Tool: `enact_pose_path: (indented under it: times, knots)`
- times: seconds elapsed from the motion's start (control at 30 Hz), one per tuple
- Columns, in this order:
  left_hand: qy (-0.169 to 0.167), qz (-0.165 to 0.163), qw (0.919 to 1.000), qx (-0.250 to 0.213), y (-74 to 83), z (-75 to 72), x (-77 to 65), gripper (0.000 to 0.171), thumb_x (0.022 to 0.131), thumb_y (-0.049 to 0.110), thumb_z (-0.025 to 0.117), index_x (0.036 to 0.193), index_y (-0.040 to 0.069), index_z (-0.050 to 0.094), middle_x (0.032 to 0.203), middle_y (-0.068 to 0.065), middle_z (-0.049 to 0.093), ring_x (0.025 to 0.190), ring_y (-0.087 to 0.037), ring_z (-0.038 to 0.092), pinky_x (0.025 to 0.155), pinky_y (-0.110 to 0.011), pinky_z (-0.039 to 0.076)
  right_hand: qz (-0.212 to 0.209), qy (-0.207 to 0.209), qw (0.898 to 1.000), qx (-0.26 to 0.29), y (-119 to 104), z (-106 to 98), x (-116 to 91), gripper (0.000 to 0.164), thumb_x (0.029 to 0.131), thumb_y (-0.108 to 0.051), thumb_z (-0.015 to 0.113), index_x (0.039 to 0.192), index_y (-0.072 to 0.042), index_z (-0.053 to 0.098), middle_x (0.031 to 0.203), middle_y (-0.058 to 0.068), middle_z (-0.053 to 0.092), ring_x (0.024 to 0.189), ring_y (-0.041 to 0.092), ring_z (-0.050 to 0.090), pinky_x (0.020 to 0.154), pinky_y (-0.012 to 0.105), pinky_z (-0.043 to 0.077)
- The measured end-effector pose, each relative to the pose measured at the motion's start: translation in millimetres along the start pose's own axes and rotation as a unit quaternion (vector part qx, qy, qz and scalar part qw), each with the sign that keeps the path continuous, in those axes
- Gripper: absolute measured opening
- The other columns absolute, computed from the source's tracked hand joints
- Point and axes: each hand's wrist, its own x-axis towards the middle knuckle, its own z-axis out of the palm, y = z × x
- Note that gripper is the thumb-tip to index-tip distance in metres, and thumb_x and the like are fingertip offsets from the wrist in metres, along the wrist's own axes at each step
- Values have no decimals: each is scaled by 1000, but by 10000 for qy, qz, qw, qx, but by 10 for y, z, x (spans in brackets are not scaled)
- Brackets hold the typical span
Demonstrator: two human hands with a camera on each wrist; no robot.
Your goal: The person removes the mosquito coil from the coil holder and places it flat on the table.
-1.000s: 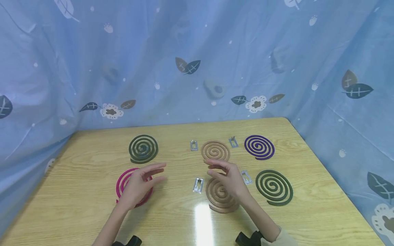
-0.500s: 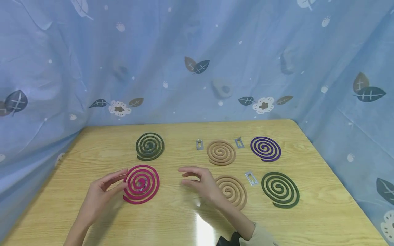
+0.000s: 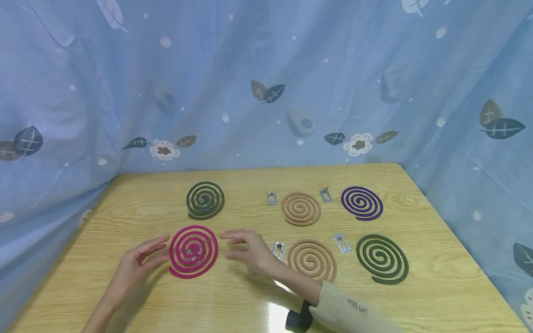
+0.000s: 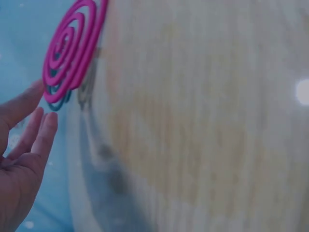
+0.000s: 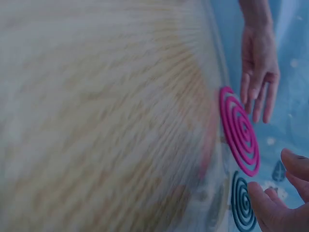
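A pink mosquito coil (image 3: 193, 252) sits on a small metal stand, slightly above the tabletop, as its shadow in the wrist views suggests. Just left of its rim my left hand (image 3: 135, 268) hovers with fingers loosely extended, holding nothing. On the coil's right side my right hand (image 3: 250, 252) hangs with thumb and fingers spread apart, a small gap from the rim. In the left wrist view the pink coil (image 4: 72, 48) appears close to my fingertips; whether they touch it cannot be told. Behind it lies a dark green coil (image 3: 205, 200), with metal showing at its centre.
On the right lie two tan coils (image 3: 301, 209), a purple coil (image 3: 362, 203) and another green coil (image 3: 382, 259). Several metal stands (image 3: 272, 198) lie among them, one partly behind my right forearm. Blue patterned cloth (image 3: 233, 92) surrounds the wooden table (image 3: 245, 314).
My right hand has travelled left from the tan coils to beside the pink coil. My left hand has drawn back left, off the pink coil's front. The coils stay where they were.
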Motion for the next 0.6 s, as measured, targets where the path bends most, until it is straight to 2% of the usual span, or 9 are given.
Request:
enact_pose_path:
  times: [0.13,0.37,0.53,0.6]
  knots:
    - [-51,59,9999,75,-32,25,-1,46,81,-7,70,124,-11,55,123,10,61,107,5,57,93,-10,45,-153,-247,9983,-508,13,41,57,42,81,6,71,122,2,63,128,16,60,112,36,59,100,40,49]
    - [-68,296,9995,-3,-75,73,20,45,78,-13,69,122,-12,57,122,-4,63,104,1,60,91,-15,49,-238,-326,9954,-872,74,145,118,45,79,3,73,123,0,63,125,15,62,105,31,63,93,24,52]
    - [-29,259,9994,243,-62,89,32,43,79,-11,70,121,-10,59,120,-15,63,103,3,60,91,-14,49,-377,-306,9931,-1066,104,187,141,47,79,3,74,124,2,61,123,16,63,99,28,66,90,20,53]
    - [-34,244,9992,307,-61,87,39,43,80,-11,69,121,-9,59,119,-19,61,102,3,60,90,-14,49,-452,-272,9931,-1049,101,189,159,47,78,4,74,124,3,61,122,17,63,99,30,66,90,22,53]
